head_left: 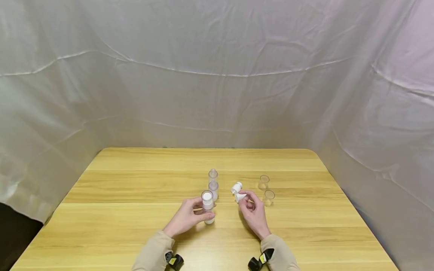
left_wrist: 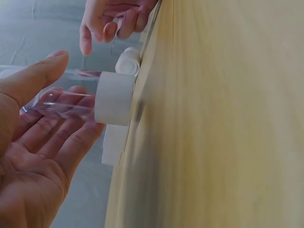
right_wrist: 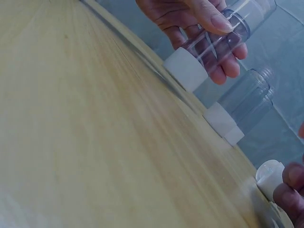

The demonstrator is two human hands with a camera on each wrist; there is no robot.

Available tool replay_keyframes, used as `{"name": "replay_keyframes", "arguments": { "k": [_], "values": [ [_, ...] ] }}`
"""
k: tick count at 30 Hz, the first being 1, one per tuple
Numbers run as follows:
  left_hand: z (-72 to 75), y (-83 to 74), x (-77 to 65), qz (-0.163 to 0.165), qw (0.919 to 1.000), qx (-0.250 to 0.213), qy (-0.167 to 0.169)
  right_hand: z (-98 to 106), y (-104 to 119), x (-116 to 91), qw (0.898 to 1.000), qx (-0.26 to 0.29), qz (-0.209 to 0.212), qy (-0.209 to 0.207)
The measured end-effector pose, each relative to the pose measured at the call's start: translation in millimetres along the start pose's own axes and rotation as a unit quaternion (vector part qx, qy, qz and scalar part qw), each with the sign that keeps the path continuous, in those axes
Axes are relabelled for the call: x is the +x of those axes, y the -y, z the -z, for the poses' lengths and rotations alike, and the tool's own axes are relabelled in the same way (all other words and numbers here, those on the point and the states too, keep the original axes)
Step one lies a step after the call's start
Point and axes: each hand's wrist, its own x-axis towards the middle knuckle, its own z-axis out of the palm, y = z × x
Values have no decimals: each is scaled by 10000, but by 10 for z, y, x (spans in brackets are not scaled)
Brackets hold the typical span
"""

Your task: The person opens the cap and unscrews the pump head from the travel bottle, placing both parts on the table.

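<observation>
While the left hand (head_left: 191,213) curls its thumb and fingers round a clear bottle (head_left: 208,207) with a white base, the head view shows two more clear bottles (head_left: 213,187) standing close behind it. The held one partly blocks the sight of them. To their right, two white pieces (head_left: 237,187) lie near each other on the wooden table (head_left: 135,210). The index finger and thumb of the right hand (head_left: 254,212) meet at the nearer one, part of which they cover. Beyond that hand, on its right, stand two clear cups (head_left: 266,190), faint against the grain. Grey sheeting (head_left: 217,94) rises round the table, and both beige sleeves (head_left: 153,251) (each with a black camera (head_left: 174,260) strapped on) run off the bottom edge.

From the left wrist, the held bottle lies across the palm, its upper end cut off at the left edge; whether its base touches the table is hard to tell. Another white base shows just past it. White pieces overlap behind, and the right hand, cropped at the top, has its fingertips near them; whether it pinches one, I cannot tell.

From the right wrist, the left hand's hold shows again, with the standing bottles just beside, overlapping each other. Only the right fingertips appear, at the right edge, against a white piece they partly hide; their grip stays unclear.
</observation>
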Motion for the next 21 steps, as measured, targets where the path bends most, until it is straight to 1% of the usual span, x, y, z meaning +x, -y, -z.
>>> {"name": "replay_keyframes", "arguments": {
  "k": [4, 8, 11, 15, 17, 21],
  "values": [
    [-21, 13, 10, -21, 9999, -55, 103, 4, -14, 2, 9998, 131, 171, 35],
    [-42, 33, 18, -63, 9997, -157, 198, 2, -27, 0, 9993, 267, 242, 132],
    [-51, 40, 22, -95, 9996, -152, 219, 3, -33, -1, 9987, 390, 263, 205],
    [-56, 31, 28, -125, 9996, -84, 229, 5, -38, 1, 9982, 445, 345, 186],
    [-59, 22, 30, -127, 9997, -41, 223, 6, -40, 4, 9975, 503, 476, 134],
    [-59, 5, 26, -124, 9997, 24, 201, 2, -38, 10, 9924, 826, 907, 98]
  ]
}}
